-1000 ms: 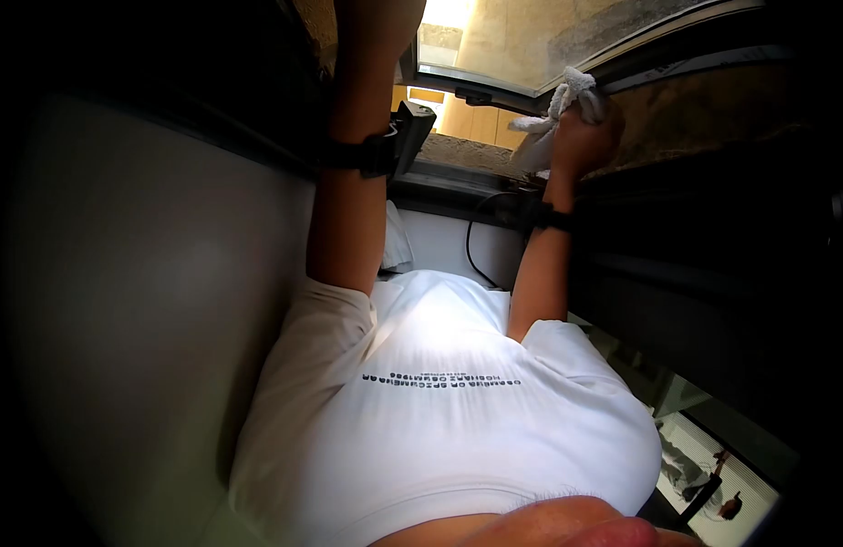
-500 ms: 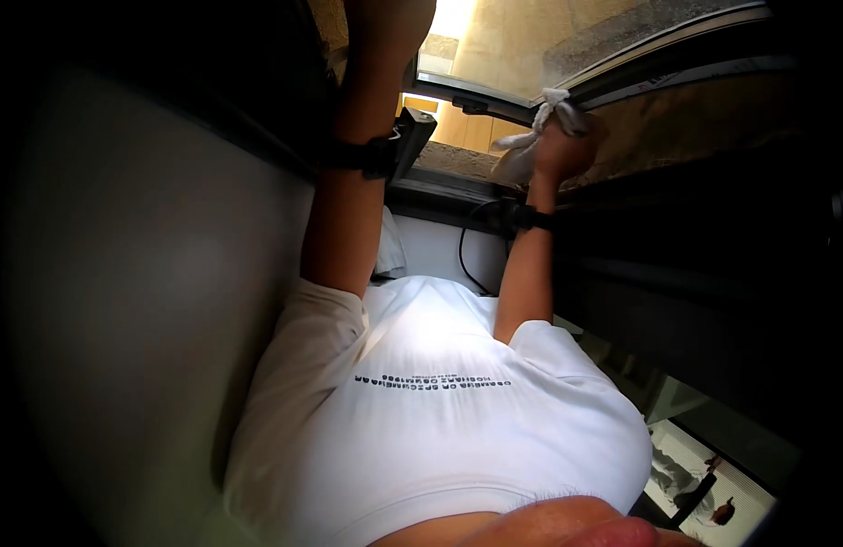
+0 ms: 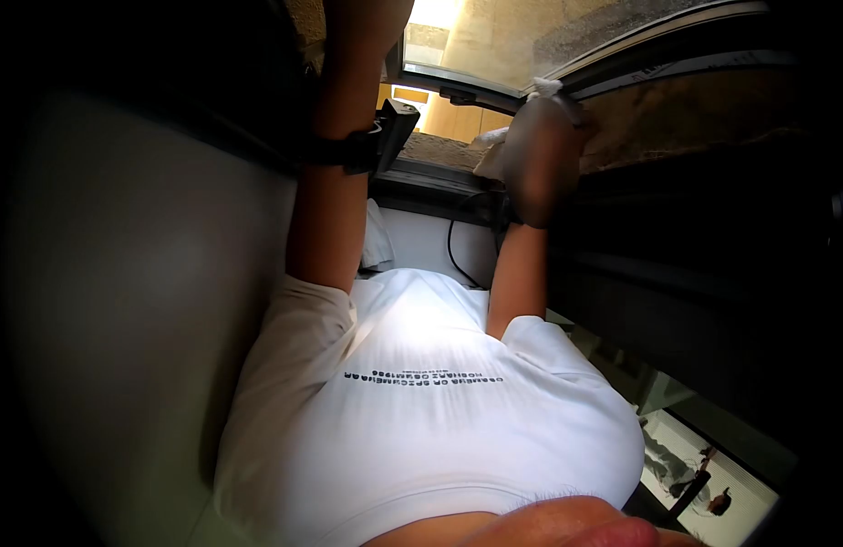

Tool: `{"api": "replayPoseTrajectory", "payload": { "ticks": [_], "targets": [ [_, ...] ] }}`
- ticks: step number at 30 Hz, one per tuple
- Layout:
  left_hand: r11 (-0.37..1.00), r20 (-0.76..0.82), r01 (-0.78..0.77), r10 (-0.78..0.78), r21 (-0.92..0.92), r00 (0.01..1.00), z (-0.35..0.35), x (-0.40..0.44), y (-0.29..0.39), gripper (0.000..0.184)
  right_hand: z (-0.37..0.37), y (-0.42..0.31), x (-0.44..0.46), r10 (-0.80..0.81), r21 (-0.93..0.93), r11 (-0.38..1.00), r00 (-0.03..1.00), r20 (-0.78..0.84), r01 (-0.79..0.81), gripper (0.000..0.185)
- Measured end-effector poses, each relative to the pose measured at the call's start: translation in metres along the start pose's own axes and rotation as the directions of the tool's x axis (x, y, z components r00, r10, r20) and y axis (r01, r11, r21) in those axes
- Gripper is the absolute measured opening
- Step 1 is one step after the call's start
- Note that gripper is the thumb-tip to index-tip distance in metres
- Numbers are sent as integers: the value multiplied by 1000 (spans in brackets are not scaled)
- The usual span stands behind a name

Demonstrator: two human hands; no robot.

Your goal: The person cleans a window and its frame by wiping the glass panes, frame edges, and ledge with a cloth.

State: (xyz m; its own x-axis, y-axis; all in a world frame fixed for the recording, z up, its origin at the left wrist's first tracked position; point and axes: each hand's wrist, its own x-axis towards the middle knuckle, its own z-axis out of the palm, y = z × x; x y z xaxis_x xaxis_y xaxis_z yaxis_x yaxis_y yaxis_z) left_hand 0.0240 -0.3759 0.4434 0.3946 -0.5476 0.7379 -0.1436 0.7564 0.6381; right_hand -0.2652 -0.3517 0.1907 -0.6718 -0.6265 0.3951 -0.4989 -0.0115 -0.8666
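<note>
My left hand (image 3: 371, 23) reaches up at the top edge, beside a dark frame and a glass pane. Its fingers are outside the picture, so what it touches is hidden. My right hand (image 3: 542, 150), smeared in this frame, is raised near the lower corner of the glass pane (image 3: 494, 46). It holds a bunched white cloth (image 3: 491, 139), whose ends show above and to the left of the hand. Each wrist wears a black strap; a dark block-shaped device (image 3: 397, 123) sits at the left one.
A dark window frame (image 3: 439, 178) runs below the pane, with a small black catch (image 3: 458, 97) on the pane's lower edge. A black cable (image 3: 451, 246) hangs before a pale wall. A grey panel (image 3: 148, 273) stands close on the left. A person (image 3: 672, 474) appears at lower right.
Both arms and the surroundings have shifted slightly left in the view. My right hand, clearly wrapped round the cloth before, is now blurred, with the cloth still at it.
</note>
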Motion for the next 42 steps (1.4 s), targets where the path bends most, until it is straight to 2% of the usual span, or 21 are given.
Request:
{"api": "replayPoseTrajectory", "payload": {
  "ticks": [3, 5, 8, 10, 13, 16, 18, 22, 25, 28, 31, 32, 35, 36, 38, 41, 42],
  "targets": [
    [1000, 0, -3, 3, 14, 1000, 1, 0, 4, 59, 3, 10, -11, 64, -73, 996, 997, 51, -60, 49],
    [999, -9, 17, -17, 34, 1000, 2, 1, 8, 60, 1, 0, -12, 152, 44, 987, 987, 56, -154, 44],
    [998, -16, 33, -33, 52, 999, 1, 0, 4, 61, -3, -24, -7, 268, 326, 907, 962, 41, -267, 36],
    [1000, -9, 3, -3, 18, 1000, 1, -1, -3, 61, -9, -48, 1, 253, 427, 866, 965, 72, -259, 32],
    [999, -15, 9, -8, 34, 1000, 2, -2, 1, 63, -26, -83, 3, 128, 492, 849, 978, 164, -193, 28],
    [981, -13, -69, 73, 182, 997, 0, -1, -2, 65, -34, -101, 1, 72, 589, 780, 966, 249, -211, 23],
    [986, -8, -57, 59, 156, 998, 0, -2, 2, 65, -25, -100, 5, 143, 686, 653, 942, 304, -320, 18],
    [967, 4, -69, 70, 244, 998, 1, 0, 6, 65, -3, -56, -8, 322, 665, 527, 848, 420, -529, 15],
    [995, 4, -27, 27, 97, 1000, 0, 3, 5, 65, -9, -56, -24, 231, 699, 478, 844, 483, -531, 16],
    [998, 5, 45, -45, 34, 999, 0, -1, 9, 65, -11, -74, -22, 206, 736, 439, 855, 476, -516, 19],
    [998, 8, 1, -2, 61, 1000, 1, -3, 1, 64, -20, -100, -7, 223, 772, 335, 842, 491, -540, 21],
    [998, 12, 15, -16, 57, 1000, 2, -4, 1, 64, -19, -96, -1, 217, 783, 329, 850, 481, -527, 19],
    [998, 11, 22, -23, 55, 1000, 3, -2, 4, 63, -19, -93, 5, 222, 721, 487, 869, 443, -492, 16],
    [998, 2, 6, -6, 66, 1000, 2, -1, 3, 63, -24, -104, -1, 292, 683, 455, 820, 492, -572, 15],
    [998, -6, -13, 13, 68, 1000, 1, 2, 3, 64, -22, -77, -7, 139, 608, 668, 874, 465, -430, 16],
    [998, -39, -17, 19, 67, 999, 1, 4, 3, 64, -20, -42, -20, -38, 391, 917, 961, 275, -75, 23],
    [995, -82, -18, 26, 100, 996, 4, 3, 3, 65, -12, -39, -12, 298, 533, 729, 900, 317, -429, 24]
  ]
}}
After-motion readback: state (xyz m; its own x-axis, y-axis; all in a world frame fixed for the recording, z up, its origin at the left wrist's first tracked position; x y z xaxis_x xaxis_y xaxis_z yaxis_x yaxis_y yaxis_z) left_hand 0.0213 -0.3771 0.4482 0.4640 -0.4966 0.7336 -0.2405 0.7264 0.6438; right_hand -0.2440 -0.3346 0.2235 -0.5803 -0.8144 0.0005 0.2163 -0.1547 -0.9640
